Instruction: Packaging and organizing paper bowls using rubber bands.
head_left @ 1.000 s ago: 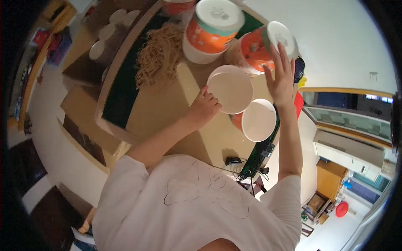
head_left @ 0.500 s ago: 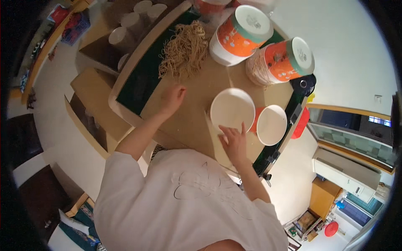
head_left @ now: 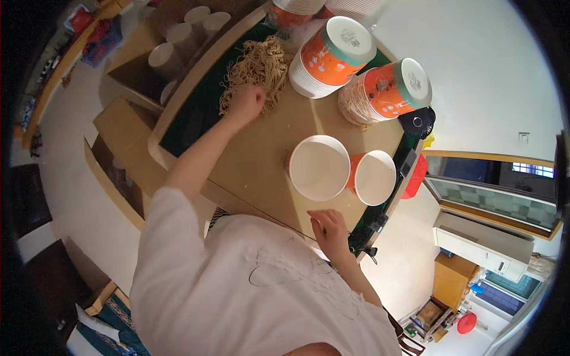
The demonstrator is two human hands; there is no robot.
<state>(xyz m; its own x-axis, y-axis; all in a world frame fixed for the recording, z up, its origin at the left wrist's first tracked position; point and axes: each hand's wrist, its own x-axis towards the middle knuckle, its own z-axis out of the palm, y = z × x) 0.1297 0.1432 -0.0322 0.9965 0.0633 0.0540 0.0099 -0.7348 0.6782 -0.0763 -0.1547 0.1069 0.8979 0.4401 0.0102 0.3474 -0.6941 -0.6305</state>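
A tangled heap of thin tan strands point(head_left: 256, 66), which look like rubber bands, lies at the table's far left. My left hand point(head_left: 246, 103) is at its near edge, fingers bent and closed; what they hold, if anything, is hidden. My right hand point(head_left: 331, 230) is over the table's near edge with fingers curled together, nothing seen in them. Just beyond it, a large paper bucket point(head_left: 319, 168) has its white mouth facing up. A second open paper bucket point(head_left: 375, 178) stands touching or very near its right side.
Upside-down stacks of orange paper buckets stand behind: one stack point(head_left: 335, 56) and another point(head_left: 389, 92) with tan strands on its side. More stacks point(head_left: 294, 12) are at the far edge. Cardboard boxes point(head_left: 127, 145) flank the table's left; a black round object point(head_left: 418, 121) sits right.
My left hand has moved forward from the brown tabletop to the strand heap. My right hand has drawn back from the larger bucket's rim, its spread fingers now curled.
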